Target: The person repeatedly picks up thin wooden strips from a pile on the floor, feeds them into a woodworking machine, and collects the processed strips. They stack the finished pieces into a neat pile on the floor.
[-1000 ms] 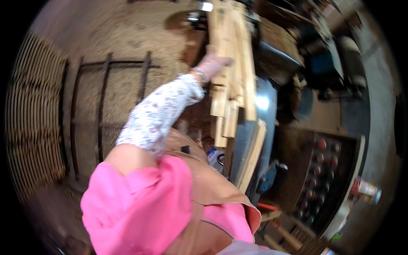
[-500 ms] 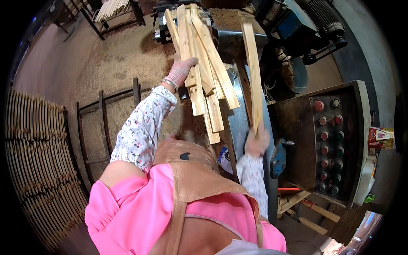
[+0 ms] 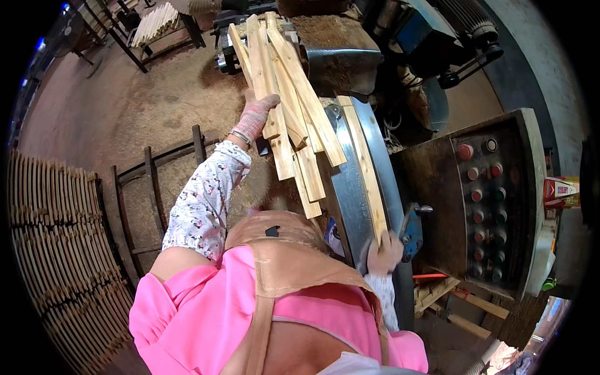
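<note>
My left hand (image 3: pixel 254 117), in a pinkish knit glove, is closed on the left side of a loose bundle of pale wooden strips (image 3: pixel 285 125). Its thumb lies over the top strips; the other fingers are partly hidden. The strips fan out at uneven lengths. My right hand (image 3: pixel 383 252) grips the near end of a single wooden strip (image 3: pixel 364 161). That strip lies lengthwise along the metal machine bed (image 3: pixel 350 187), its far end close to a dark metal hood (image 3: pixel 342 65).
Right of the bed stands a control panel (image 3: pixel 487 212) with several round buttons, beside a blue lever clamp (image 3: pixel 412 234). A motor (image 3: pixel 472 25) sits at the far right. Stacked strips (image 3: pixel 59 250) and a dark metal frame (image 3: pixel 150 181) are on the left.
My right hand has come nearer to me and lowered the single strip from a raised position onto the bed. The left hand still holds the bundle, shifted slightly left in the view.
</note>
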`<state>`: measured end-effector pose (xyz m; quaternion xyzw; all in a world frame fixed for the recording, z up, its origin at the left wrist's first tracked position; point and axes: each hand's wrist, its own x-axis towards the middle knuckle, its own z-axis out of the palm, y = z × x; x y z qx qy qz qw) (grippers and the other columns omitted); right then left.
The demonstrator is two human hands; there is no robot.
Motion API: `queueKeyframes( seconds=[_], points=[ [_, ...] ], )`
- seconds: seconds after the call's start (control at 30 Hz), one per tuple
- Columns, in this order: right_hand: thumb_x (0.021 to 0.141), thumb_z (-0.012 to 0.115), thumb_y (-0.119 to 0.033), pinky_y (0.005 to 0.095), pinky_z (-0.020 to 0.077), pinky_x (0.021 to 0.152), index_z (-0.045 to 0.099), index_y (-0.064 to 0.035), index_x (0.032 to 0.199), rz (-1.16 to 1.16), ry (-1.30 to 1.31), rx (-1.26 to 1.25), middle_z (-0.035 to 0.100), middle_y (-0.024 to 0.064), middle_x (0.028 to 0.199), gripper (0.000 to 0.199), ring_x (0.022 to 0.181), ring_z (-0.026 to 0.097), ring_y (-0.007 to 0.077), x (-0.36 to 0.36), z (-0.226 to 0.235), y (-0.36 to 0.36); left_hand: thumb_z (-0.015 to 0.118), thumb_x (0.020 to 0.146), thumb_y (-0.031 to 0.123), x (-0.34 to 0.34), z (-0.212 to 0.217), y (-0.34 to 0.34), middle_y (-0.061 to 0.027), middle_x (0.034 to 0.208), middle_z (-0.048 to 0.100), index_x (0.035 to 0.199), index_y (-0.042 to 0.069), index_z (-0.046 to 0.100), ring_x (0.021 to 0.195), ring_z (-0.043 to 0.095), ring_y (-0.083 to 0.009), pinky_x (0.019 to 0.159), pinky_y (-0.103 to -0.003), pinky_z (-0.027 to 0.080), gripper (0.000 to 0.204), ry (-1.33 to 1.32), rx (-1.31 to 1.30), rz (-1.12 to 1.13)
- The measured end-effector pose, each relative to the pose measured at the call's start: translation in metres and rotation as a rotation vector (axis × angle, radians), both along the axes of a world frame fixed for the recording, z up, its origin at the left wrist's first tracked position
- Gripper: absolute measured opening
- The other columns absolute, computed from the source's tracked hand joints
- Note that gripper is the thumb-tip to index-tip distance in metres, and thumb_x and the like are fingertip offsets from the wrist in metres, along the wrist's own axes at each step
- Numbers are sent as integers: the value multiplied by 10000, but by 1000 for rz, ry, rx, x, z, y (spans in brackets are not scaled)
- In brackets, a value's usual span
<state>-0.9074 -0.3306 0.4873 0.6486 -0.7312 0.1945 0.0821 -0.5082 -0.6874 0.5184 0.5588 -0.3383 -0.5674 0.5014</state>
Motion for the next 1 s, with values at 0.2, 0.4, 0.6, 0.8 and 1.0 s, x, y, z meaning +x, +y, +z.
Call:
queueKeyframes(
  seconds=[0.2, 0.4, 0.6, 0.8, 1.0],
  points=[
    [827, 702, -187, 462, 516, 803, 701, -93, 977, 102, 16, -80, 710, 107, 1018, 176, 903, 646, 338, 32, -2, -120, 794, 797, 251, -4, -6, 2, -118, 1009, 648, 1265, -16, 514, 885, 648, -240, 795, -381, 559, 608, -18, -32, 13],
    [922, 653, -279, 411, 513, 945, 681, -57, 1310, 87, -906, -53, 734, 199, 1093, 448, 1044, 676, 348, 70, 5, -217, 792, 796, 199, -3, -11, -6, -151, 1047, 617, 1309, -3, 389, 895, 642, -265, 759, -405, 566, 683, -38, -72, -26],
    [896, 533, -496, 398, 441, 1113, 614, 16, 1367, 160, -575, 843, 623, 239, 1383, 700, 1314, 573, 373, 137, 98, -278, 780, 803, 184, -5, 6, 4, -171, 1067, 625, 1318, 7, 386, 887, 671, -302, 704, -433, 595, 672, 88, -20, -3],
    [858, 707, -260, 394, 543, 878, 761, -85, 1058, 4, -627, 271, 738, 147, 971, 271, 983, 707, 311, 54, 75, -90, 784, 831, 164, 4, -14, 0, -163, 1061, 629, 1320, 17, 388, 867, 672, -289, 687, -421, 599, 646, 158, -42, 4],
    [762, 785, -237, 485, 545, 709, 714, -108, 989, -284, -105, 183, 685, 137, 840, 271, 791, 678, 372, -8, 7, 130, 762, 852, 235, 7, -18, -2, -140, 1076, 656, 1304, -6, 512, 918, 680, -260, 800, -396, 587, 569, 53, -89, -30]
  ],
)
